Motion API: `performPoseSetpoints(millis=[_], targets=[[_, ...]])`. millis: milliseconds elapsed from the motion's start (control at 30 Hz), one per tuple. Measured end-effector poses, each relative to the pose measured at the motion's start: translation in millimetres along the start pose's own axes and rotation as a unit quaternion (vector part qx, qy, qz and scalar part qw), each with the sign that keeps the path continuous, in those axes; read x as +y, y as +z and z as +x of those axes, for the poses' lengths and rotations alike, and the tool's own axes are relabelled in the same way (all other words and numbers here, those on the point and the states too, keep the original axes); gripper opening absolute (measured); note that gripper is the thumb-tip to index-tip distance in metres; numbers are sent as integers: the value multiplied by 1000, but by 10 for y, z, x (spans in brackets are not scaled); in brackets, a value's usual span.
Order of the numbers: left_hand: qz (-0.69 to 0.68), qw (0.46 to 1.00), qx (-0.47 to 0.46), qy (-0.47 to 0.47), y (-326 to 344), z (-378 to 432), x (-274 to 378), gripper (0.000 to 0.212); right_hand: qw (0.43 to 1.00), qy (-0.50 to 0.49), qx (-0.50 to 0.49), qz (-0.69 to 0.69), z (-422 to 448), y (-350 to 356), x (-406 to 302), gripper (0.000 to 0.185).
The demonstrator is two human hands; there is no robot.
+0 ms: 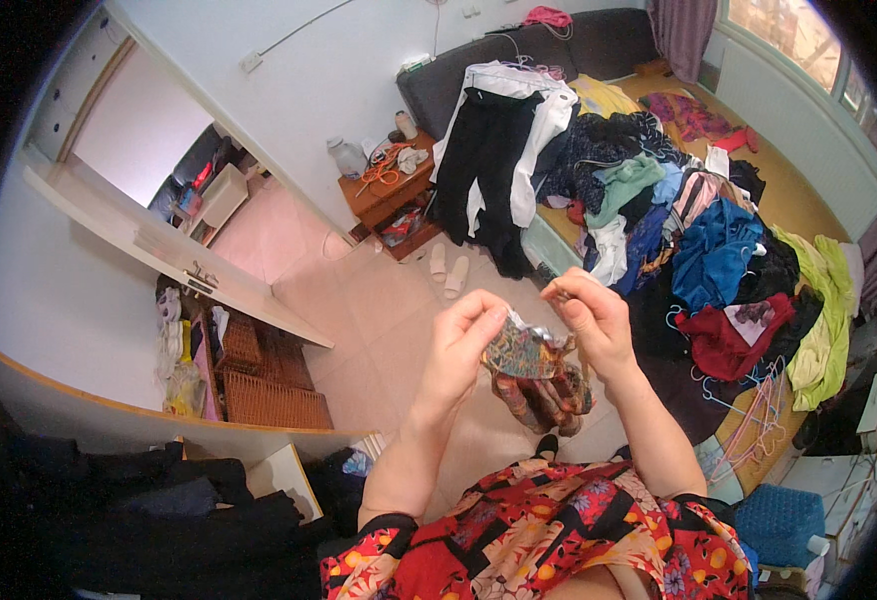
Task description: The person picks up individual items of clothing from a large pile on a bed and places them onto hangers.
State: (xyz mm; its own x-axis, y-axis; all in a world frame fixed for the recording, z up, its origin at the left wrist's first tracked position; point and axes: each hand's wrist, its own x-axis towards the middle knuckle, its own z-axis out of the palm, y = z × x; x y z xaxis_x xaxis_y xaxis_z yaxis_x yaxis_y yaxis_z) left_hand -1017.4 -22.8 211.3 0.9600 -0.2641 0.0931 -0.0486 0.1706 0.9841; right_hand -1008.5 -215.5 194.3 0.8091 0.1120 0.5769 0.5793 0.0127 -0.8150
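A multicoloured patterned cloth item (525, 356), bunched and hanging in loose folds, is held up before my chest above the tiled floor. My left hand (462, 341) pinches its upper left edge between thumb and fingers. On the right side, my right hand (592, 319) has thumb and fingertips together, with a thin strip of the cloth hanging below them. The item's exact kind cannot be told. To the right, a large heap of clothes (633, 184) lies on the bed, with a blue garment (712, 251) and a dark red garment (738, 337) at its near side.
Clothes hangers (761, 420) lie at the bed's near right corner. Black trousers (483, 165) drape over the bed's edge. A wooden bedside table (390, 187) stands beyond slippers (450, 274). At left are an open door (183, 262) and wicker drawers (277, 397); dark clothes (183, 517) lie lower left.
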Motion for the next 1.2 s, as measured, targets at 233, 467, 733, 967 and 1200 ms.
performPoseSetpoints(millis=[233, 467, 733, 967, 1200], targets=[[-123, 991, 39, -32, -15, 124, 58, 11, 990, -103, 17, -99, -100, 147, -151, 33], [-116, 991, 60, 17, 109, 163, 21, 10, 983, -117, 57, -129, -67, 351, -174, 30], [29, 994, 91, 53, 104, 115, -3, 10, 990, -65, 35, -118, -77, 325, -120, 15], [-69, 992, 95, 56, 149, 128, 82, 14, 993, 18, -12, 113, -130, 203, -223, 7], [85, 985, 82, 125, 157, 51, 75, 19, 994, 23, 16, -109, -50, 232, -256, 17]])
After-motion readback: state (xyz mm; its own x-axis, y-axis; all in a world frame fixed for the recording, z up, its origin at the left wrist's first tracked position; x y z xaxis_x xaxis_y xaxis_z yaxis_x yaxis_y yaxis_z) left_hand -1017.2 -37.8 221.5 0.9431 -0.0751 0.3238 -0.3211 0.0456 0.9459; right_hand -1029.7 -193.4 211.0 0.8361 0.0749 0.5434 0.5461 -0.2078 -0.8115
